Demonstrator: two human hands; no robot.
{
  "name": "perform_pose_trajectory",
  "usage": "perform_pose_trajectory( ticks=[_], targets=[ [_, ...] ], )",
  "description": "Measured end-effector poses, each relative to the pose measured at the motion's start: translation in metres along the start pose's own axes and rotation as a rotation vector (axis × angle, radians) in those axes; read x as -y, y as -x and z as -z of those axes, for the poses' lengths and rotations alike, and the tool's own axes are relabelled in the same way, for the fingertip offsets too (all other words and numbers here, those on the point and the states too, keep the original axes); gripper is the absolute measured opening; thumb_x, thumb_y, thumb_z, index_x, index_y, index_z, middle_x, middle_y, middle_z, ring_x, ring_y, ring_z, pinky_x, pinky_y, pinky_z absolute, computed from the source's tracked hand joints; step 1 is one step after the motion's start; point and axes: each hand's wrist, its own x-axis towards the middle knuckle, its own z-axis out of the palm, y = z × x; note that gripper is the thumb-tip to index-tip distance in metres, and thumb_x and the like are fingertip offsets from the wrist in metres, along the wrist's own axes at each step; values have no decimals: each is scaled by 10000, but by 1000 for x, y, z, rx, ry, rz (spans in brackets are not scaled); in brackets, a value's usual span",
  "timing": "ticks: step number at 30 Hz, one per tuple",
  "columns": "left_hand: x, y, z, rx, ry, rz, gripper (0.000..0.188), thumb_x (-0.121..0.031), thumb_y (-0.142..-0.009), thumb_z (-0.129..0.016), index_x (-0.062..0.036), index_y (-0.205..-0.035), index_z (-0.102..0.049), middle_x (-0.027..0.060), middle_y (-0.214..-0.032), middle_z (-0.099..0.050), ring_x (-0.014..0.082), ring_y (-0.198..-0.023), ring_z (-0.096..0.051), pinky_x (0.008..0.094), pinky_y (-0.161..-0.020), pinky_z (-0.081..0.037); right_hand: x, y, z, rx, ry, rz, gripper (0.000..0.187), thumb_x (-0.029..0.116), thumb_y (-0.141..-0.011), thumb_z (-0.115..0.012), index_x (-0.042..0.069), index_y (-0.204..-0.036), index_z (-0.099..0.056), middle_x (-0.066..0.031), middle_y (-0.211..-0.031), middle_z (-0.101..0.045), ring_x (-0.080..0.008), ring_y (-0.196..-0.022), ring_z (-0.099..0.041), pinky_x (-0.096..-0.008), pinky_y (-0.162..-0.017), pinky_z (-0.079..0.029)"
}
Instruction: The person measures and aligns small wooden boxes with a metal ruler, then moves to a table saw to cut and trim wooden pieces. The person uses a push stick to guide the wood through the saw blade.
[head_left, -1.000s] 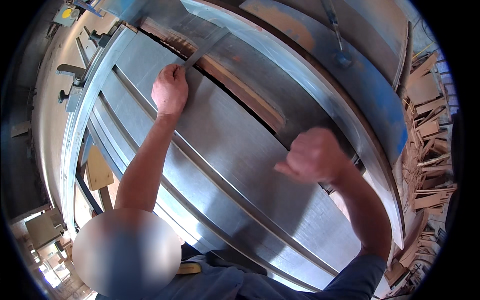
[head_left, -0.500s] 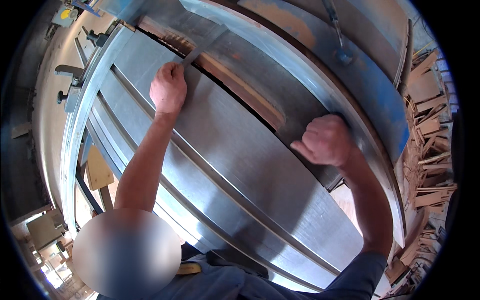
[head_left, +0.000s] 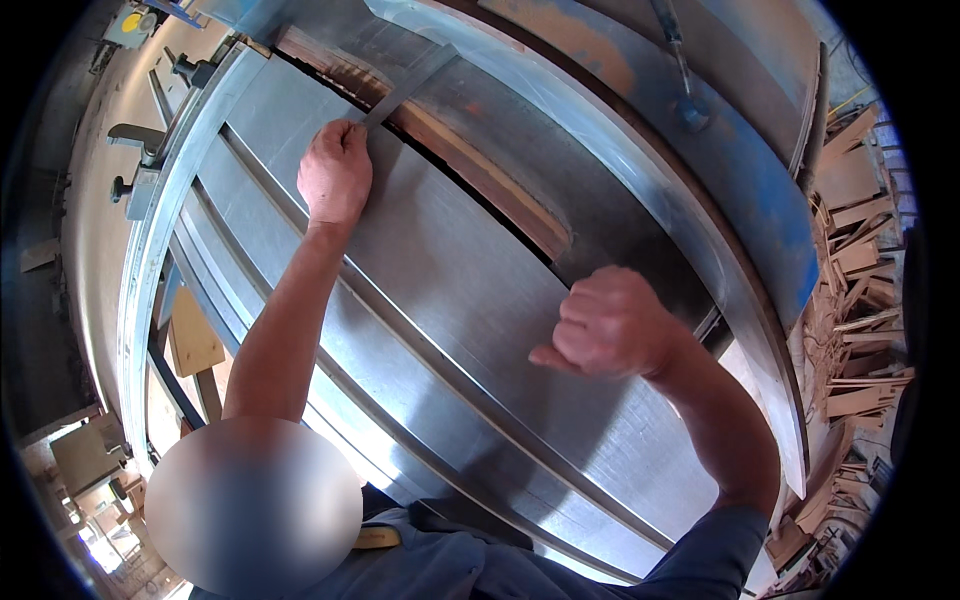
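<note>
No legible lettering or numbers

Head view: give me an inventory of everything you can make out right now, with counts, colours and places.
flat metal strip: one, grey, upper middle
metal tabletop: one, silver-grey, centre
wooden strip: one, reddish-brown, beyond tabletop's far edge
metal fence: one, silver, upper right
panel: one, blue, worn, upper right
knobs: at least two, black, left
wood block: one, pale, left
wood offcuts: many, brown, right
left hand: one, bare, gripping the strip
right hand: one, bare, curled, right of centre
</note>
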Motion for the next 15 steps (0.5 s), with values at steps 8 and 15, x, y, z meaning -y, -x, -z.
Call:
perform_pose_trajectory(
  ticks=[8, 15],
  targets=[
    [0, 0, 1, 7, 21, 11, 271, -329, -907, -543, -122, -1009, -685, 102, -1031, -678, 330, -982, -629, 426, -838, -489, -10, 6, 11, 20, 49, -40, 452, 177, -634, -801, 123, -506, -370, -35, -509, -368, -198, -455, -439, -348, -418, -334],
    [2, -5, 0, -24, -32, -43, 286, -344, -912, -530, -128, -1009, -689, 117, -1034, -682, 344, -984, -631, 432, -842, -495, -28, 25, 8, 26, 152, -38, 461, 211, -683, -814, 139, -514, -392, -21, -520, -367, -188, -465, -445, -343, -426, -335]
  ],
)
